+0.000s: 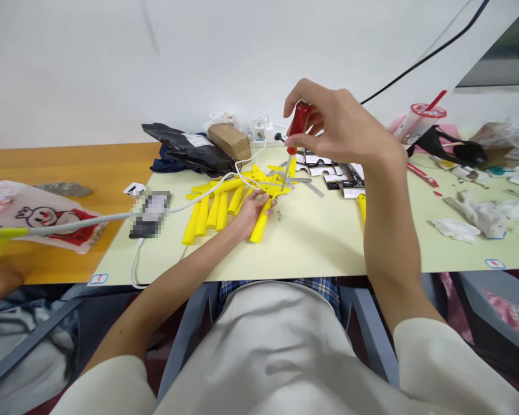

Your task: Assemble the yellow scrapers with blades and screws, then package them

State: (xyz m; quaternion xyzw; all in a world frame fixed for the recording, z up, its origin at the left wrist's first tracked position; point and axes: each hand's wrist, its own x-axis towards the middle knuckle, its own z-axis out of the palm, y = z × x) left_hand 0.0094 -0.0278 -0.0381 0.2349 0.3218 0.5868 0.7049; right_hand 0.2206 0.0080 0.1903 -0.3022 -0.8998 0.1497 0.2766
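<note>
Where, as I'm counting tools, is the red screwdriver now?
The red screwdriver is right of centre in the head view, in the right hand, tip at a yellow tool.

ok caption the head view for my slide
Right grip points a red screwdriver down at a yellow tool in the left grip.

A yellow plastic hand tool with a tubular grip (260, 226) is slanting, its grip end pointing nearward. A screwdriver with a translucent red handle and slim metal shaft (300, 122) is leaning slightly from upright over the yellow tool's flat head, pointing tip-down.
</note>
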